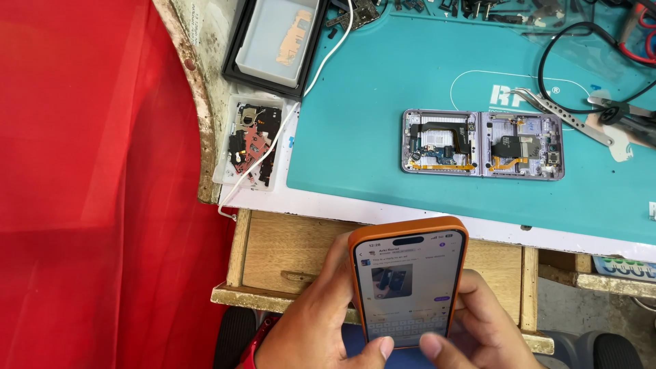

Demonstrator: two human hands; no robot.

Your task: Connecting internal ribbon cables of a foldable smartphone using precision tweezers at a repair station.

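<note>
I hold a smartphone in an orange case (408, 236) upright in both hands, low in the view over an open wooden drawer (287, 253). Its lit screen shows a chat with a picture and a keyboard. My left hand (314, 321) wraps its left edge, thumb on the keyboard. My right hand (478, 324) cups the right edge, thumb also on the keyboard. Beyond them, an opened folding phone (482, 144) lies flat on the teal work mat (355, 102), its boards and orange flex cables bare.
A clear tray of small phone parts (254, 140) sits at the mat's left edge, with a black-framed tray (277, 41) behind it. A white cable (321, 61) runs between them. Metal tweezers (560, 113) and black wires (567, 41) lie at the right. Red cloth (89, 191) fills the left.
</note>
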